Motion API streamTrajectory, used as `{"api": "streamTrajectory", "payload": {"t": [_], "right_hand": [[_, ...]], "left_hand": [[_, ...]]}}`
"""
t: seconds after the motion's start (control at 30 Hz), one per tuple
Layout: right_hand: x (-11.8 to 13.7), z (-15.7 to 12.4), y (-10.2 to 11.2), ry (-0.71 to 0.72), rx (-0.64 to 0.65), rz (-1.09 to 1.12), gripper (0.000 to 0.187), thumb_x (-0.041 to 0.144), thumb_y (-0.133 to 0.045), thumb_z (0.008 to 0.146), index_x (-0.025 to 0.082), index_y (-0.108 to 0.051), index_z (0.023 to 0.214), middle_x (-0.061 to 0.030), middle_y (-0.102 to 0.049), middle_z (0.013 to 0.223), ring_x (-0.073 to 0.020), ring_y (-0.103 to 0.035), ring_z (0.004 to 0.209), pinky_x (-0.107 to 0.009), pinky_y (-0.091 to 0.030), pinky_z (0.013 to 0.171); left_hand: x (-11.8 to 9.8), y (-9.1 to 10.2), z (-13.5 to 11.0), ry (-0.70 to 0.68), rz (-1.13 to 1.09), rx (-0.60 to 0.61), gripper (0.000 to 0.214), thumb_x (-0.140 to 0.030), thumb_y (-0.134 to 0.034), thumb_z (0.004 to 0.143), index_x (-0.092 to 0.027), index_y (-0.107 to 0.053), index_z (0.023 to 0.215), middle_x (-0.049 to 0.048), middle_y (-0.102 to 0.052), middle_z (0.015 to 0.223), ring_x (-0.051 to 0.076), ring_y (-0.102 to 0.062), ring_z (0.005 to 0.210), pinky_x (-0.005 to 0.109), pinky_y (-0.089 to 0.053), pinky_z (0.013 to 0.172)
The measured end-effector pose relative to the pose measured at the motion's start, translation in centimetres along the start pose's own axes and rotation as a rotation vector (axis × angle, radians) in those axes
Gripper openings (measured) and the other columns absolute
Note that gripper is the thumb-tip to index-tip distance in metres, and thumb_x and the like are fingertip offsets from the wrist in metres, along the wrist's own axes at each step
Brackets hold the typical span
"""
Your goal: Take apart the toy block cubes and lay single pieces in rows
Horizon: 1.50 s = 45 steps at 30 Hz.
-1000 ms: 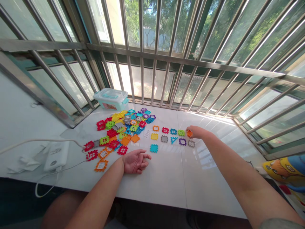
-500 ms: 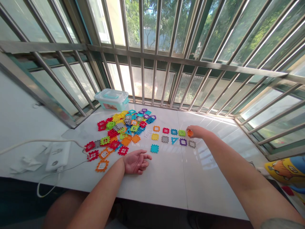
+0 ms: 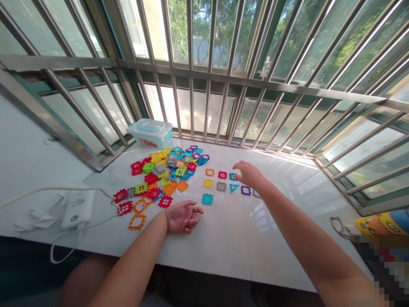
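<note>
My left hand (image 3: 184, 217) rests palm up on the white table, fingers loosely curled and empty. A turquoise square tile (image 3: 207, 199) lies just beyond its fingertips. My right hand (image 3: 248, 174) hovers over the top row of plastic interlocking tiles, its fingers apart with nothing visible in them. Under its fingertips a blue tile (image 3: 232, 176) is partly covered. To the left in that row are a red tile (image 3: 223, 175) and an orange tile (image 3: 210, 172). Below lie a yellow tile (image 3: 208, 183), grey tile (image 3: 221, 186), blue triangle (image 3: 234, 188) and purple tile (image 3: 246, 190).
A heap of coloured tiles (image 3: 166, 170) spreads over the left of the table. Behind it stands a lidded turquoise box (image 3: 150, 133). A white power strip (image 3: 78, 209) with cables lies at left. Metal window bars (image 3: 207, 76) enclose the far side. A yellow printed object (image 3: 372, 224) is at right.
My right hand has moved left along the top row, from the orange tile at its right end to above the blue tile. The green and orange tiles there are now hidden. My left hand stays put.
</note>
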State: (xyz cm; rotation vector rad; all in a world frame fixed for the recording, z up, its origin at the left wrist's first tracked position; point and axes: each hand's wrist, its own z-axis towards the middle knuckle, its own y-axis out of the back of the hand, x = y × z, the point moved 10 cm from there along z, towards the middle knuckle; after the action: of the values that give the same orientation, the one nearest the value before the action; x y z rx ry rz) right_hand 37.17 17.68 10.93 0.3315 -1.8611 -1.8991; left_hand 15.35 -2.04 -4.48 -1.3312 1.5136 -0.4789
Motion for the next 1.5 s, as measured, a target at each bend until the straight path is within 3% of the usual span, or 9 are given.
{"api": "streamTrajectory", "payload": {"t": [0.1, 0.23, 0.4, 0.5, 0.7, 1.0, 1.23, 1.37, 1.5], "right_hand": [[8.6, 1.1, -1.9, 0.062, -0.064, 0.129, 0.024, 0.034, -0.07, 0.096, 0.025, -0.07, 0.119, -0.0082, -0.069, 0.118, -0.0253, -0.066, 0.104, -0.035, -0.049, 0.09], [17.2, 3.5, -6.9, 0.028, 0.014, 0.29, 0.034, 0.047, -0.076, 0.092, 0.025, -0.066, 0.116, -0.0081, -0.07, 0.114, -0.0265, -0.066, 0.102, -0.036, -0.049, 0.086], [22.4, 5.8, -11.1, -0.048, 0.097, 0.32, 0.062, 0.058, -0.083, 0.082, 0.025, -0.055, 0.125, -0.0162, -0.065, 0.128, -0.0343, -0.065, 0.11, -0.043, -0.051, 0.087], [23.5, 6.4, -12.1, -0.03, 0.091, 0.275, 0.056, 0.044, -0.084, 0.084, 0.022, -0.053, 0.125, -0.018, -0.065, 0.128, -0.0356, -0.063, 0.113, -0.044, -0.051, 0.089], [22.5, 6.4, -12.6, -0.005, 0.083, 0.261, 0.037, 0.026, -0.076, 0.086, 0.023, -0.054, 0.116, -0.0114, -0.069, 0.116, -0.0284, -0.064, 0.105, -0.035, -0.047, 0.085], [21.2, 5.2, -11.8, 0.084, 0.098, 0.393, 0.04, 0.014, -0.074, 0.075, 0.025, -0.054, 0.109, -0.004, -0.068, 0.111, -0.0224, -0.064, 0.097, -0.029, -0.043, 0.076], [12.1, -2.3, -6.6, 0.103, -0.011, 0.542, 0.034, 0.014, -0.067, 0.077, 0.025, -0.053, 0.107, -0.0013, -0.066, 0.106, -0.0181, -0.062, 0.089, -0.029, -0.046, 0.078], [6.4, -7.6, -7.3, 0.063, 0.151, 0.463, 0.033, 0.015, -0.065, 0.082, 0.027, -0.057, 0.111, -0.0022, -0.067, 0.109, -0.0207, -0.064, 0.095, -0.032, -0.049, 0.081], [3.8, -10.6, -8.3, 0.094, 0.259, 0.388, 0.032, 0.009, -0.062, 0.083, 0.027, -0.061, 0.109, -0.0043, -0.067, 0.117, -0.0222, -0.066, 0.103, -0.036, -0.05, 0.09]], "left_hand": [[0.0, 0.0, -0.1, 0.002, -0.002, -0.016, 0.043, -0.059, -0.053, 0.098, -0.022, -0.07, 0.11, 0.001, -0.053, 0.068, 0.015, -0.037, 0.053, 0.029, -0.037, 0.058], [-0.1, -0.1, -0.1, -0.002, -0.011, -0.03, 0.04, -0.057, -0.055, 0.096, -0.021, -0.07, 0.109, 0.001, -0.053, 0.068, 0.015, -0.037, 0.053, 0.028, -0.037, 0.057], [0.2, 0.0, 0.0, 0.016, -0.037, -0.027, 0.028, -0.049, -0.063, 0.091, -0.021, -0.068, 0.094, 0.0016, -0.053, 0.067, 0.014, -0.033, 0.052, 0.029, -0.036, 0.056], [0.4, 0.3, 0.0, 0.026, -0.065, -0.031, 0.023, -0.043, -0.069, 0.087, -0.021, -0.063, 0.084, 0.0019, -0.052, 0.067, 0.013, -0.033, 0.053, 0.029, -0.036, 0.056], [0.3, 0.3, 0.1, 0.018, -0.019, -0.013, 0.022, -0.04, -0.063, 0.09, -0.021, -0.067, 0.099, 0.0017, -0.051, 0.066, 0.015, -0.033, 0.054, 0.029, -0.036, 0.057], [0.2, -0.1, -0.2, 0.015, -0.003, 0.004, 0.03, -0.045, -0.061, 0.093, -0.022, -0.069, 0.111, 0.0018, -0.052, 0.067, 0.018, -0.041, 0.056, 0.029, -0.037, 0.057], [0.0, -0.7, -0.4, 0.004, 0.015, 0.027, 0.033, -0.047, -0.054, 0.096, -0.021, -0.069, 0.11, 0.0019, -0.053, 0.068, 0.016, -0.037, 0.054, 0.029, -0.038, 0.058], [0.0, -0.5, -0.3, 0.011, 0.015, 0.014, 0.032, -0.047, -0.054, 0.095, -0.022, -0.069, 0.109, 0.0013, -0.052, 0.068, 0.016, -0.037, 0.054, 0.029, -0.038, 0.059], [0.0, 0.2, -0.1, 0.011, 0.013, -0.036, 0.032, -0.048, -0.055, 0.094, -0.022, -0.069, 0.108, 0.0015, -0.052, 0.068, 0.016, -0.039, 0.055, 0.029, -0.039, 0.058]]}}
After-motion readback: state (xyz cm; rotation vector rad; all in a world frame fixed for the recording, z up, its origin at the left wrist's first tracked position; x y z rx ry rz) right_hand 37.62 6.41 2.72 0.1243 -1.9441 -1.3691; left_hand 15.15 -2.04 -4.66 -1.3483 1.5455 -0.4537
